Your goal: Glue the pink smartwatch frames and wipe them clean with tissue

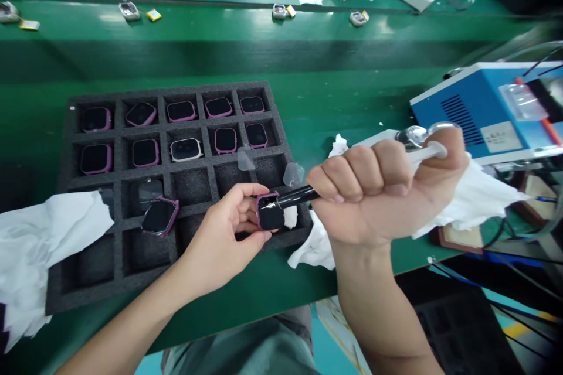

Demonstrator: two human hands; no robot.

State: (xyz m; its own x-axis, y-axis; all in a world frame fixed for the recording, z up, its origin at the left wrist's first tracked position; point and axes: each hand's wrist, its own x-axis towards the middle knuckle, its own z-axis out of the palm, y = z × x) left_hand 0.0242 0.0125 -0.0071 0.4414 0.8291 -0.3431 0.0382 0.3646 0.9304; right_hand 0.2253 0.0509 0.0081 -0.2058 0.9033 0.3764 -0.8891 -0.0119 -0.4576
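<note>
As L hand [227, 228] holds watch [271, 218] — R hand [382, 194] grips blk tool [297, 195].

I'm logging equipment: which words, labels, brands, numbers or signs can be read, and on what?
None can be read.
White rectangular label on the blue box-shaped device: any print is too blurred.
Square, purple-framed, dark-screened watch in the left hand: no legible text.

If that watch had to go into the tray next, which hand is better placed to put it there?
Probably the left hand: it holds the purple-rimmed watch over the dark tray. The right hand is wrapped around a black tool whose tip is at the watch.
</note>
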